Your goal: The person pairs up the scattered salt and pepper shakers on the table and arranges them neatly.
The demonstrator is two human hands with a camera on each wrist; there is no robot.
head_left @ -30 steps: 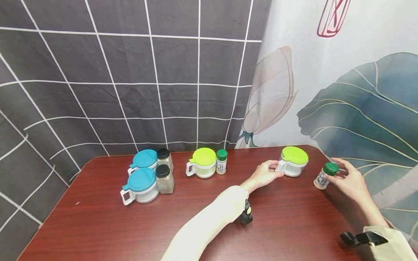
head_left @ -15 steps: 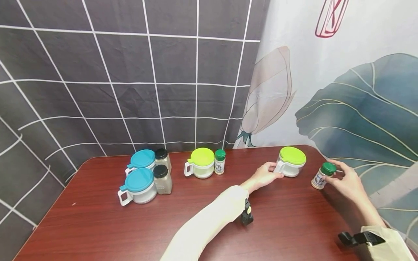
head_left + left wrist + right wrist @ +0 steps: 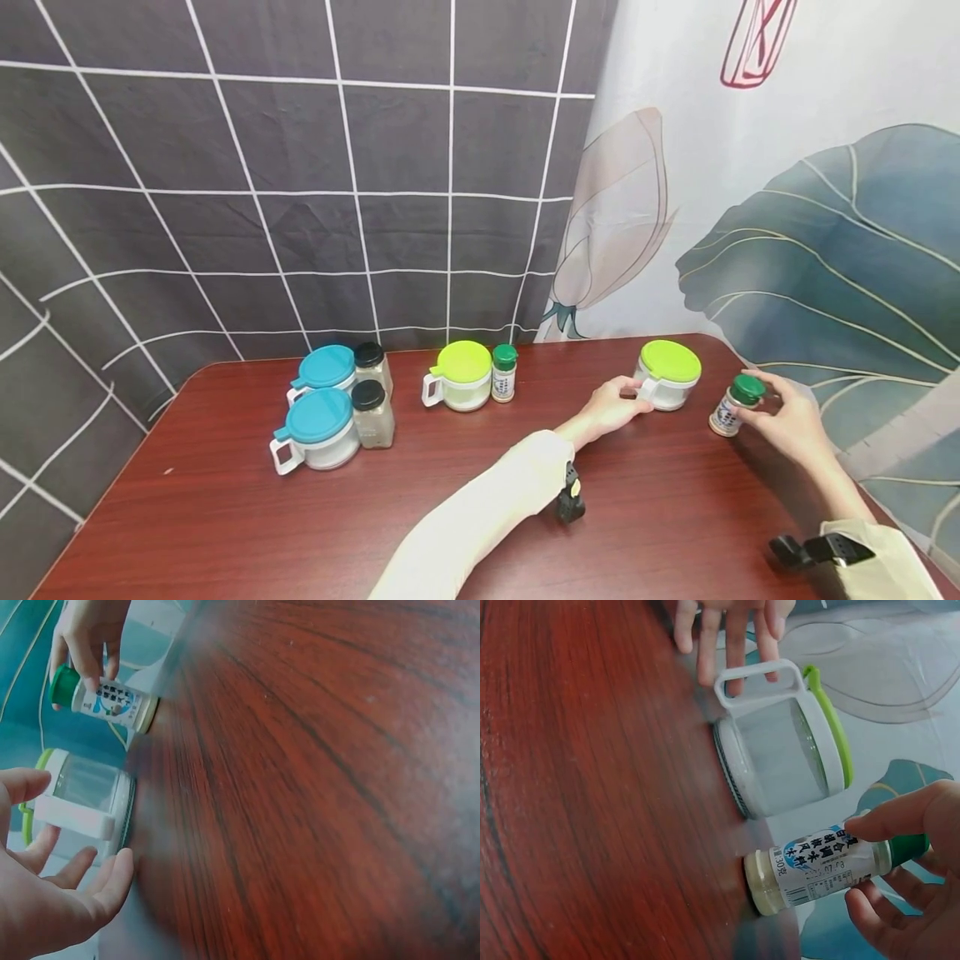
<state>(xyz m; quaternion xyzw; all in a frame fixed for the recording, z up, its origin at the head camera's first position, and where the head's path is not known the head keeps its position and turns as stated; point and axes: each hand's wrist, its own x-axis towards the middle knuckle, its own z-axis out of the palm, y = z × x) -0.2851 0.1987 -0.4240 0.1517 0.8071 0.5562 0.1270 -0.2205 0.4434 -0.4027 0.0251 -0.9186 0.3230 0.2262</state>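
At the right of the table stands a clear seasoning jar with a lime lid and a white side handle. My left hand is at this handle, its fingers spread around it rather than clenched, as the left wrist view shows. Just to the right, my right hand holds a small spice bottle with a green cap and a printed label. The thumb lies on the label and the other fingers are on the far side. Whether the bottle's base touches the table I cannot tell.
Further left stand another lime-lidded jar and a green-capped bottle, side by side. Two blue-lidded jars and two black-capped bottles are grouped at the left. A grey tiled-pattern cloth hangs behind the table.
The right hand has brought the spice bottle slightly left, closer to the lime-lidded jar. My left hand has edged nearer the jar's handle. The head view has shifted a little.
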